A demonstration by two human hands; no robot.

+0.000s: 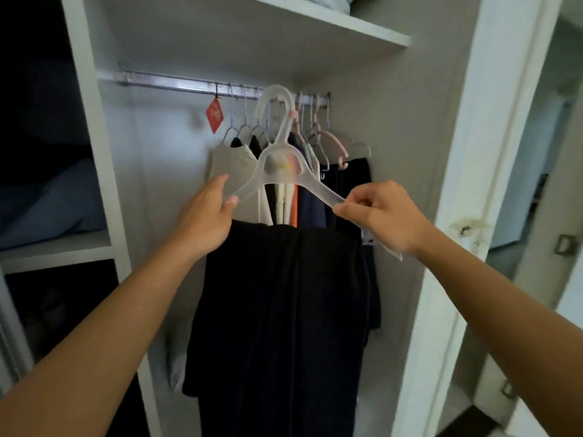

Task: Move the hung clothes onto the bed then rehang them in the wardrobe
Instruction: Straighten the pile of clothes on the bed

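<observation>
A translucent plastic hanger [285, 167] is held up in front of the wardrobe rail [189, 83], its hook just below and in front of the rail. A black garment [280, 310] hangs folded over its lower bar. My left hand [209, 216] pinches the hanger's left arm. My right hand [378, 212] pinches the right arm end. Behind, several clothes [293, 197] on thin hangers hang on the rail: beige, black, cream, orange and navy pieces.
A red tag [214, 115] dangles from the rail at the left of the clothes. The white wardrobe shelf [331, 23] above holds folded cloth. A side compartment on the left holds blue bedding [53, 203]. The wardrobe door frame [473, 184] stands at right.
</observation>
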